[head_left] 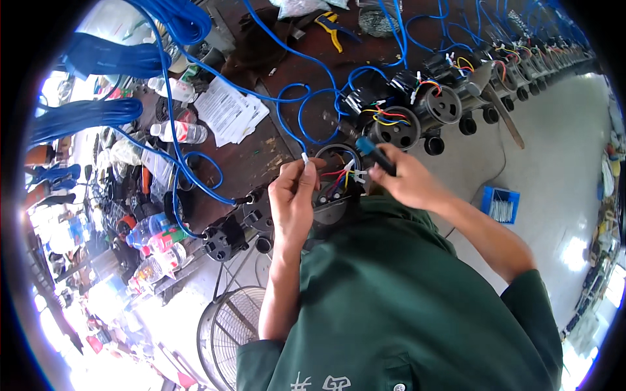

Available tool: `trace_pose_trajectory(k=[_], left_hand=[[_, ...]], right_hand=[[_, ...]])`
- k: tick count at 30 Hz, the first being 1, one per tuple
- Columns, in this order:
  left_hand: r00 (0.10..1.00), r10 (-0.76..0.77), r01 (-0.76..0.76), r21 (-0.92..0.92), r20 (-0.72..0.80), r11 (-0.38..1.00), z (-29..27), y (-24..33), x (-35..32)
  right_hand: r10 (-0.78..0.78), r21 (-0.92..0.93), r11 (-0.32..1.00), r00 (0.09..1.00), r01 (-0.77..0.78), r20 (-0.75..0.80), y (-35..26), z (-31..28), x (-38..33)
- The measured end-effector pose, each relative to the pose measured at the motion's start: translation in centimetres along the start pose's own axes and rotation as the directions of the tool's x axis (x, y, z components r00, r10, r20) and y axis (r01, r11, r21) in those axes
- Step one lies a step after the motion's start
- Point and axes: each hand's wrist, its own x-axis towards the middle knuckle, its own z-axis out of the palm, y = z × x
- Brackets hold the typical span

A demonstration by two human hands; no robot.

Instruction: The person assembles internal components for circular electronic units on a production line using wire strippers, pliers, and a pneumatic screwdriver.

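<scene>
"What have you got at the left hand?"

"I see the left hand (292,195) pinching a small white sleeve (305,159) between thumb and finger, where a blue cable (302,146) comes down to it. The other fingers are turned from my camera, so I can't tell whether they touch anything."

"And the right hand (407,179)?"

"Curled around a tool (373,151) with a teal and black handle. The shaft points far and left over the dark bench (257,155). I lose its tip against the brown, so I can't name its kind."

"Where's the piece being worked on?"

"The round black housing (331,212) sits between the two hands, right in front of the green shirt (404,280). Red and yellow wires and white connectors (356,174) crowd its mouth. They overlap, and I can't trace which wire meets which connector."

"What's around it?"

"To the right, more housings (438,105) run off in a row, too small at the end for me to count. Pliers (333,29) lie on the far side, papers (228,112) to the left. Near left, a fan (235,329) is partly covered by the arm and cut off below. Glare washes out much of the left side."
</scene>
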Motion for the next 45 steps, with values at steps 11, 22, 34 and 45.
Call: trace_pose_trajectory(k=[11, 22, 34, 45], left_hand=[[0.984, 0.18, -0.173, 0.366, 0.017, 0.914, -0.2, 0.4, -0.7], [0.995, 0.015, -0.008, -0.07, 0.095, 0.997, -0.8, -0.8, -1.0], [0.994, 0.067, -0.07, 0.023, 0.086, 0.997, -0.9, -1.4, -0.9], [0.992, 0.048, -0.053, 0.043, 0.115, 0.998, -1.5, -1.4, -1.0]], right_hand=[[-0.53, -0.315, 0.794, 0.846, 0.521, 0.064, -3.3, -0.2, 2.0], [-0.559, -0.508, 0.63, 0.797, 0.588, 0.228, -4.6, -0.8, 2.9], [-0.54, -0.518, 0.622, 0.801, 0.588, 0.26, -5.4, -1.0, 2.8], [-0.664, -0.567, 0.511, 0.716, 0.646, 0.216, -5.0, -0.6, 3.1]])
